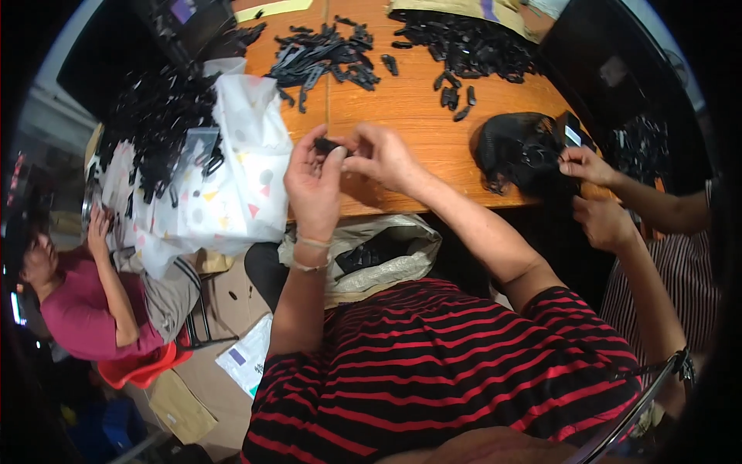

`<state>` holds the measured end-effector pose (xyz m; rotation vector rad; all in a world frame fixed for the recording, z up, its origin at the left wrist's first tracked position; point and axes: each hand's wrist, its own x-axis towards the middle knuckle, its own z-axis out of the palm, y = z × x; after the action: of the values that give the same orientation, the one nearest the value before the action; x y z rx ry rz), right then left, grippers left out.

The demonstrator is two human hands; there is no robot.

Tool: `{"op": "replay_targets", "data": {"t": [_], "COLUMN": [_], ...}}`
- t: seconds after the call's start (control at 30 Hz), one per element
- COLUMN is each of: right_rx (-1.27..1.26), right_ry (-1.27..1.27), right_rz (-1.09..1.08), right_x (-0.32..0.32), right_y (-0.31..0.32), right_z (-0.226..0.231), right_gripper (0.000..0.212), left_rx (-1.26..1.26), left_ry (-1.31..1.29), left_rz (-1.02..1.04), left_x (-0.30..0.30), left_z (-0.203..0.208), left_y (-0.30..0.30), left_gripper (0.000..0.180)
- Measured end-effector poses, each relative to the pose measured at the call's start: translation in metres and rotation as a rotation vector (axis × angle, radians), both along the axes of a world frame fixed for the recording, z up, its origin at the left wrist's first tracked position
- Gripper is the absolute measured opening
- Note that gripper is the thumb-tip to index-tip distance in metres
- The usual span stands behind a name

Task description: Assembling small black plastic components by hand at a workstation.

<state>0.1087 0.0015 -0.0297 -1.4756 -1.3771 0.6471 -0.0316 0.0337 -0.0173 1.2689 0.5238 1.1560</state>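
Observation:
Above the table's near edge, my left hand [315, 184] grips a small black plastic piece [325, 145] between thumb and fingers. My right hand [385, 158] comes in from the right with its fingers pinched together at the piece's right end. Most of the piece is hidden by my fingers, so its exact kind does not show. Beyond my hands, a heap of long dark plastic pieces [321, 58] lies on the orange wooden table [417, 100]. A single black piece [390, 64] lies to the right of that heap.
A wide pile of black parts [471, 46] lies at the back right. Black parts [158, 116] also cover a patterned white sheet [239, 185] at left. An open sack [410, 247] sits at my lap. Co-workers sit left and right; the right one handles a black bag [514, 147].

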Motion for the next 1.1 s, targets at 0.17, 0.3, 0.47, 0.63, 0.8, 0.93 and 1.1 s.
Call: {"op": "replay_targets", "data": {"t": [0.17,0.3,0.47,0.63,0.8,0.93,1.1], "right_rx": [-0.122,-0.270,-0.293,-0.422,-0.279,-0.311,-0.283], "right_ry": [-0.111,-0.178,-0.768,-0.854,-0.921,-0.922,-0.839], "right_rz": [0.242,0.375,-0.550,-0.567,-0.586,-0.575,-0.411], "right_x": [-0.002,0.027,0.077,0.130,0.143,0.153,0.130], "right_y": [-0.006,-0.016,-0.030,-0.036,-0.025,-0.027,-0.042], "right_z": [0.005,0.018,0.022,0.005,-0.017,-0.017,-0.014], "right_gripper": [0.038,0.031,0.020,0.014,0.016,0.013,0.018], "left_rx": [-0.127,-0.185,0.225,0.373,0.821,0.859,0.784], "left_ry": [0.146,0.296,0.653,0.670,0.890,1.010,1.153], "left_rz": [-0.046,-0.276,-0.317,-0.036,0.385,0.541,0.493], "left_x": [-0.025,-0.049,-0.071,-0.041,0.013,0.042,0.056], "left_z": [-0.011,-0.022,-0.024,-0.023,-0.033,-0.035,-0.058], "left_y": [0.001,-0.020,-0.041,0.008,0.101,0.136,0.159], "left_gripper": [0.019,0.014,0.014,0.015,0.022,0.019,0.017]}}
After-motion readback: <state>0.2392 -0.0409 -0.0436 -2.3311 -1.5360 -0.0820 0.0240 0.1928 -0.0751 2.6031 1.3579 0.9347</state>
